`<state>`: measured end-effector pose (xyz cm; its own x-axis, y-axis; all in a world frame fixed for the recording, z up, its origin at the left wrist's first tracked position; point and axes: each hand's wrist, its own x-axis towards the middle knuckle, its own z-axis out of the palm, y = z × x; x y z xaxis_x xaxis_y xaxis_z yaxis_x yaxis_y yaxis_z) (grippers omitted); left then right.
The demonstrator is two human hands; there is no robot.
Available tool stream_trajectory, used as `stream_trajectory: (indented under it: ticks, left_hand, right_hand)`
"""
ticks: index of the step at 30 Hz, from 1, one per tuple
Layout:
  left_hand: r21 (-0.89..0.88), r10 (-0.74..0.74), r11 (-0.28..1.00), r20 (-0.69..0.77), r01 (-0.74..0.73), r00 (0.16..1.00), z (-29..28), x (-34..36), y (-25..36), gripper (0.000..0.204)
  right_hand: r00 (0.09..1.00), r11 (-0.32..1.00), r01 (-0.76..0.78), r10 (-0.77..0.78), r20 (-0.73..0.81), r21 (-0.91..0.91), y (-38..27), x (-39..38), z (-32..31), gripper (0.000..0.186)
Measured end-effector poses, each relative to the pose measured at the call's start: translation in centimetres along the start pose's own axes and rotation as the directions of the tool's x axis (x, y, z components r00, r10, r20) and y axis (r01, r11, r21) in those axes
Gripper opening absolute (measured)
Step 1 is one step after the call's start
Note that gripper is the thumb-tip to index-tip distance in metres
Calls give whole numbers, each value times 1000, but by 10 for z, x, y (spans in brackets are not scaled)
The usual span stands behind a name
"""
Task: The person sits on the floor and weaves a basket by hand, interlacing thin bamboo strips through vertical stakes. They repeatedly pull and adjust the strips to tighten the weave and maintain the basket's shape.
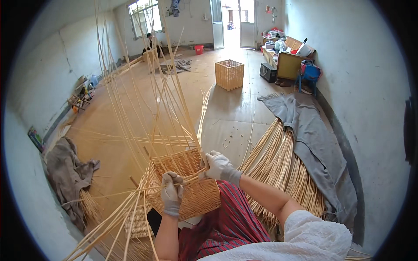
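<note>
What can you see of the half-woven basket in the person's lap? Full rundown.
The basket is pale tan wicker, boxy, with tightly woven walls and an open top. It is unfinished: long unwoven canes rise from its rim and fan upward, others trail down to the lower left. It sits tilted on the person's lap against striped red cloth. The gloved left hand grips canes at its near wall; the gloved right hand holds its right rim corner.
</note>
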<state>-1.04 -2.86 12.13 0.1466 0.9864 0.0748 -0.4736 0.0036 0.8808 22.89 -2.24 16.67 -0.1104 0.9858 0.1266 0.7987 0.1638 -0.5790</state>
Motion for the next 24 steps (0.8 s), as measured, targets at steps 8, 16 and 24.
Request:
stream_trajectory:
  ticks: [8,16,24]
  left_hand:
    - [706,346,468,406,-531,846,117,83,22,49]
    - [650,395,409,506,-640,767,91,-35,13,41]
    - [584,163,765,-584,272,795,-156,-107,-39,38]
  right_hand:
    - [882,966,18,105,-459,257,-4,9,106,43]
    - [812,977,-66,169,-558,200,26,15,105,45]
    - [773,380,497,214,-597,780,-80,-52,-46,12]
